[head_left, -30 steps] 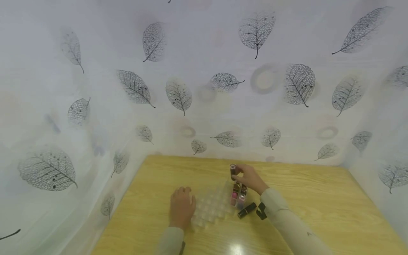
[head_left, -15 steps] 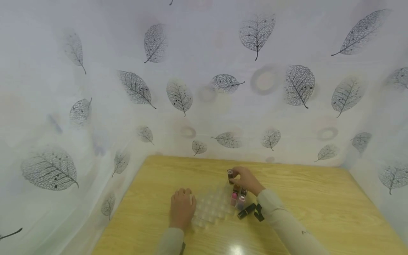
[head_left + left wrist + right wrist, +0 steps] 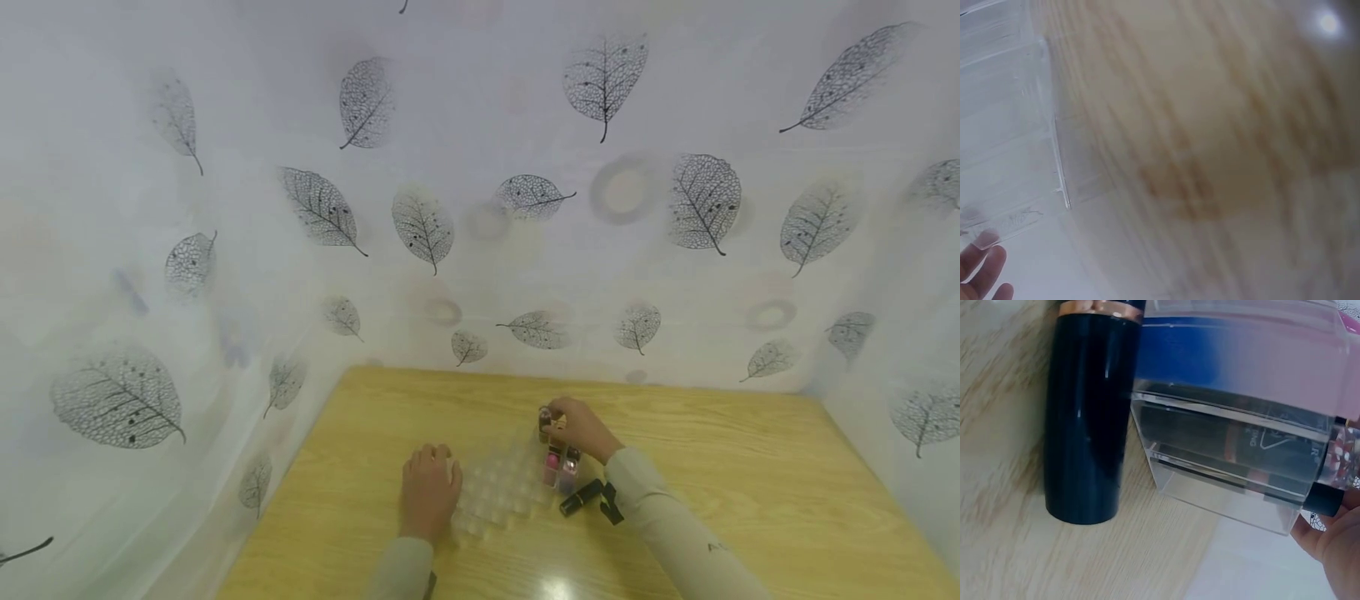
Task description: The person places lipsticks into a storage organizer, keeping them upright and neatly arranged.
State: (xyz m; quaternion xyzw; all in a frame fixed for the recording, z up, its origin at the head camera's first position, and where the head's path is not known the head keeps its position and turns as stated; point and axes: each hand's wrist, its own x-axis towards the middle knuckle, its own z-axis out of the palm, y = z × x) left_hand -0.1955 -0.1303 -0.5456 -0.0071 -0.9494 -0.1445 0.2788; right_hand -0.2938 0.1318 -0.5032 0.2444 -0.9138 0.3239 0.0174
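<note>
My right hand (image 3: 581, 425) pinches a dark lipstick tube (image 3: 545, 423) at the far right end of a clear plastic lipstick organizer (image 3: 498, 487). In the right wrist view, a dark tube end (image 3: 1324, 499) sticks out of a compartment beside the fingers (image 3: 1310, 537). Several lipsticks stand in that end, one with a pink top (image 3: 552, 460). My left hand (image 3: 429, 492) rests at the organizer's left edge, its fingers loosely bent. In the left wrist view, its fingertips (image 3: 991, 269) are by the corner of the clear plastic (image 3: 1004, 150).
A black lipstick (image 3: 581, 497) with a copper-coloured band lies on the wooden table (image 3: 720, 475), close to the organizer's right end. A black wrist mount (image 3: 611, 504) sits at the right sleeve. White leaf-patterned sheeting (image 3: 517, 258) surrounds the table's back and sides.
My right hand has moved slightly left and lower with the lipstick, down to the organizer's far right end. The left hand has stayed almost still.
</note>
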